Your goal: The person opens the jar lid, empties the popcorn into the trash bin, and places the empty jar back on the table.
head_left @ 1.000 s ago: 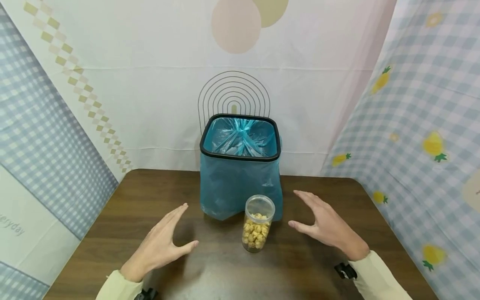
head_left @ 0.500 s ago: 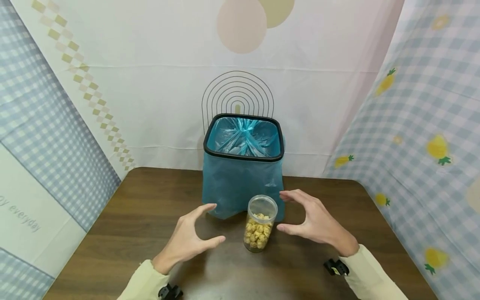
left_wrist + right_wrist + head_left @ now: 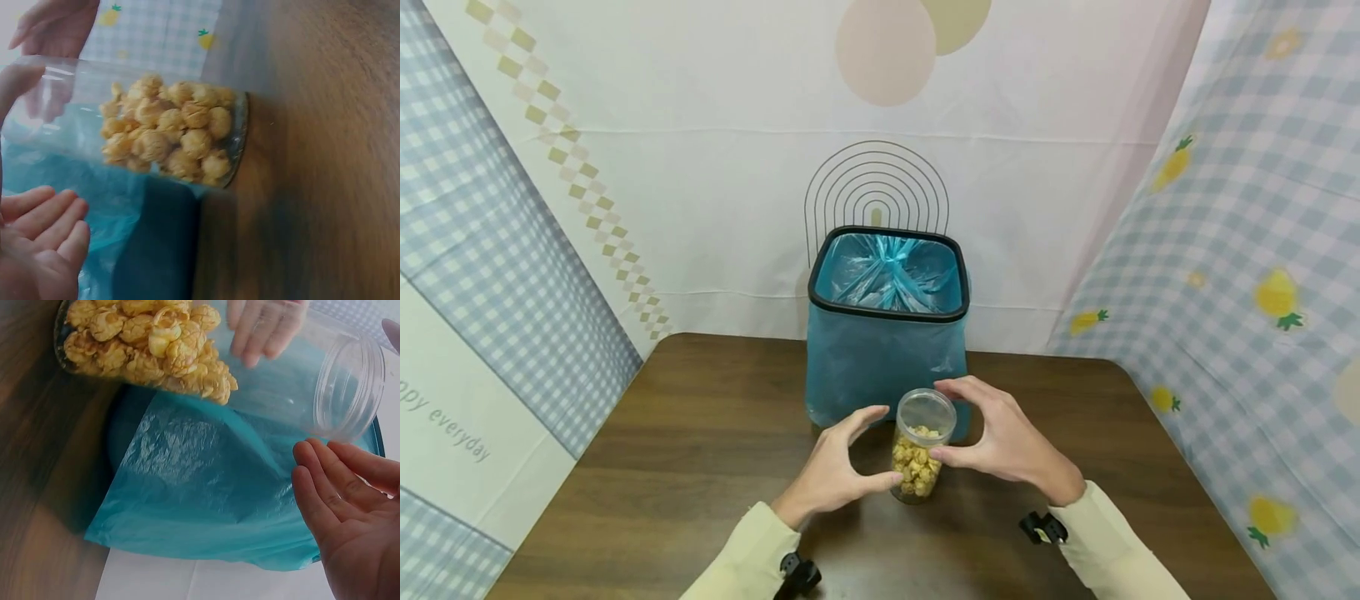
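Note:
A clear plastic jar (image 3: 916,467), part filled with yellow popcorn (image 3: 169,128), stands upright on the table in the head view. Its clear rim (image 3: 350,381) is at the top; whether a lid sits there I cannot tell. My left hand (image 3: 838,467) is at the jar's left side, thumb and fingers spread with a gap around it. From the right, my right hand (image 3: 1003,433) reaches to the upper jar, its thumb overlapping the jar in view. In the right wrist view its fingertips (image 3: 306,453) lie close by the rim; contact is unclear.
Behind the jar stands a bin (image 3: 887,358) with a black rim, lined with a blue-green bag; a knotted blue bag (image 3: 891,271) shows inside. A brown wooden table (image 3: 700,417) lies beneath. Printed cloth (image 3: 722,208) hangs at the back and both sides.
Both hands have moved inward from either side, up close to the jar, the left travelling farther. Jar and bin stay in place, shifted slightly in view.

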Tool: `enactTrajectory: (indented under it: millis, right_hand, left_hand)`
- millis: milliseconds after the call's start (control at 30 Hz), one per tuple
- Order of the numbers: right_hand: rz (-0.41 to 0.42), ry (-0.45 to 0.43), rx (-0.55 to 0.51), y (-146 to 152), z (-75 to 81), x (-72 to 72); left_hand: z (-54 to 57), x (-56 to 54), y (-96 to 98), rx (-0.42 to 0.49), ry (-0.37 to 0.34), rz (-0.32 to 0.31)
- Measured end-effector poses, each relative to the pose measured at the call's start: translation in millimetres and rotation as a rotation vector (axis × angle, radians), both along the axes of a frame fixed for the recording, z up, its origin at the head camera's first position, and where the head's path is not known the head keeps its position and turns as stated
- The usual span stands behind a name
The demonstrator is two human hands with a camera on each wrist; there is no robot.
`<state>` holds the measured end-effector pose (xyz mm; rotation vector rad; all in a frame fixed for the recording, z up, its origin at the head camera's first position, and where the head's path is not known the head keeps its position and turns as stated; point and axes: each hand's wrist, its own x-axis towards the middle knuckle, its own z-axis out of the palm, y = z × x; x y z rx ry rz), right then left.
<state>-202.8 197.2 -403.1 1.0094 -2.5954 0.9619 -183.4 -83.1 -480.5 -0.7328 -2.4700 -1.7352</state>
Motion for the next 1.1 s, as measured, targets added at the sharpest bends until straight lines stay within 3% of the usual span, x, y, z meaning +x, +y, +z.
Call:
enactTrajectory:
  millis: [200,533,833,1100]
  right_hand:
    - [0.008,0.020,-0.029,-7,-4.3,-3.0]
    - [0.010,0.025,-0.079,-16,-8.0,-4.6]
    - [0.016,0.040,-0.082,-17,-8.2,-5.2]
    - [0.047,0.049,-0.070,-17,-3.6,-2.7]
  left_hand:
    - [-11.2,-9.0,19.4,0.046,-0.009,-0.043]
    - [-17.3,-18.7,43.3,0.115,0.005,-0.103]
    - [-21.8,-23.5,54.5,0.118,0.042,-0.081]
    - [-17.6,-18.0,47.8,0.099,0.111,-0.033]
